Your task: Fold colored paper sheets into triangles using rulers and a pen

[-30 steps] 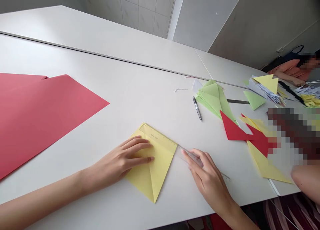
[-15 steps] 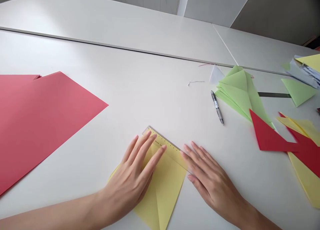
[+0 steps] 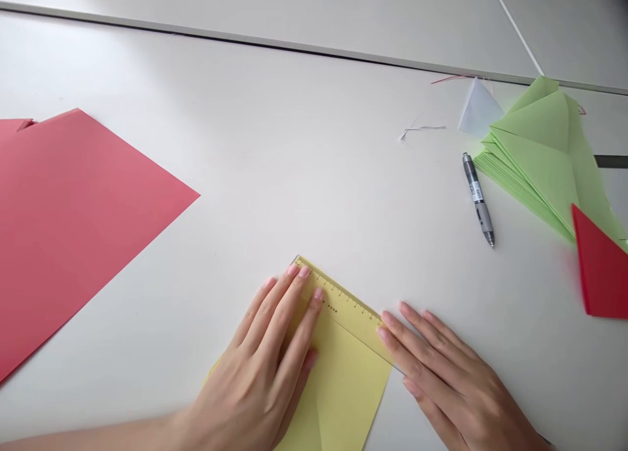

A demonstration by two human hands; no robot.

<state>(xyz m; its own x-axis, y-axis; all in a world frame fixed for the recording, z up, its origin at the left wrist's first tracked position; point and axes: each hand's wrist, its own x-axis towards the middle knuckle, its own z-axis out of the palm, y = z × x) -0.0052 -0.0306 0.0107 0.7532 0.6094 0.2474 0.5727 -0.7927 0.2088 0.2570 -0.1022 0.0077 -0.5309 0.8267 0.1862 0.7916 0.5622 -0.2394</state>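
Note:
A clear ruler (image 3: 347, 306) lies on a folded sheet of yellow paper (image 3: 343, 372), its scale running along the sheet's upper edge. My left hand (image 3: 260, 359) rests across the paper, fingers stretched out, with several fingertips on the ruler's left end. At the ruler's other end, my right hand (image 3: 446, 372) has its fingers extended, the tips touching the ruler and the paper's right corner. Neither hand is wrapped round anything. The paper's left part is hidden under my left hand, and its bottom runs out of view.
Large red paper (image 3: 108, 209) lies to the left. On the right are a grey pen (image 3: 478, 199), folded green sheets (image 3: 540, 156), a red folded piece (image 3: 603, 268), a white triangular piece (image 3: 478, 107) and thin white string (image 3: 422, 129). A seam (image 3: 275, 44) crosses the white table.
The ruler has shifted down onto the paper, so its scale edge lines up with the paper's upper edge. Both hands stay on it. My view has tilted downward and come closer.

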